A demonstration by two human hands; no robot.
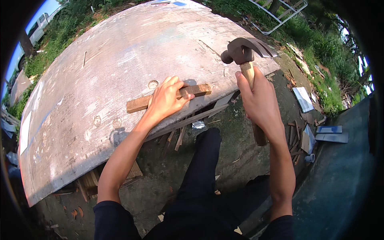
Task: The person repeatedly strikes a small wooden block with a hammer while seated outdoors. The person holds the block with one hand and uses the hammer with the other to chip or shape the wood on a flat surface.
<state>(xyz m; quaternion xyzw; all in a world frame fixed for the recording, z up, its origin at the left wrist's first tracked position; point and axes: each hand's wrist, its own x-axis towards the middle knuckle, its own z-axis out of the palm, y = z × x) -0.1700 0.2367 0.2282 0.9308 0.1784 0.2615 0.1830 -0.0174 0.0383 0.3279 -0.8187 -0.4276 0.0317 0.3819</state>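
A claw hammer is raised over the right edge of the worn board tabletop. Its wooden handle is wrapped by my right hand, with the dark metal head above my thumb and the claw pointing right. A short brown wooden stick lies flat near the tabletop's front edge. My left hand presses over its middle, fingers across the top and thumb along the right part. Both ends of the stick show; its middle is hidden under my palm. The hammer head is apart from the stick.
Round marks dot the tabletop, and a thin nail-like piece lies farther left. Wood scraps lie beneath the front edge. On the right are a white sheet, a tape roll and a bluish surface.
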